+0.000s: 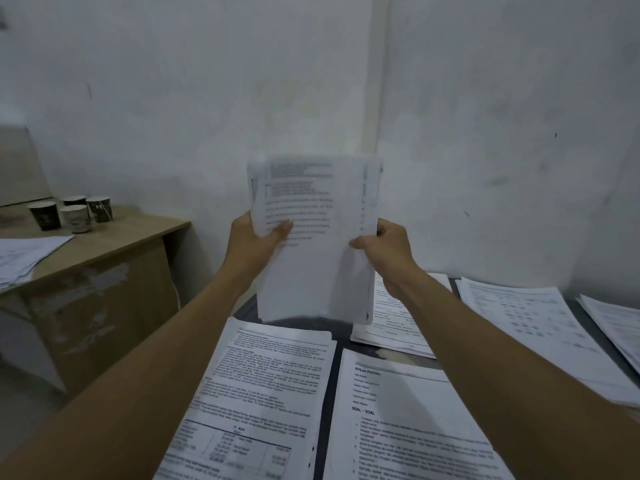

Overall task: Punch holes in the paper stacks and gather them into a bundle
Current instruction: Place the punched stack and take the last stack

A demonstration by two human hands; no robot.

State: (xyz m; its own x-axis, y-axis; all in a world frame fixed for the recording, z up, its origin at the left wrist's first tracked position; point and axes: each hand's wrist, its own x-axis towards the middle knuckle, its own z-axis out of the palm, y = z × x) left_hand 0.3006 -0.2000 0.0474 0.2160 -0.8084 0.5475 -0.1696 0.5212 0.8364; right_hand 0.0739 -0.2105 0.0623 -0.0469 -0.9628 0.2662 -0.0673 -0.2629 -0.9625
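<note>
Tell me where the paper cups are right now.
Head view, far left: the paper cups stand clustered on the wooden side desk, behind loose papers.

A sheaf of thin white paper (313, 244), matt and printed in black, is gripped at its edges by the left hand (254, 240) and the right hand (384, 247); the print is blurred. Below the sheaf, more matt printed paper is seen in stacks (398, 420) spread over a dark, smooth worktop (327, 410) with a faint sheen. Left of the sheaf, a side desk (114, 237) in pale wood-grain laminate is seen, its front panel scuffed and patchy. On that desk, paper cups (74, 213) with dark printed sleeves are shown. Behind the sheaf, a whitish painted wall (485, 116) is seen, matt, stained and marked.
</note>
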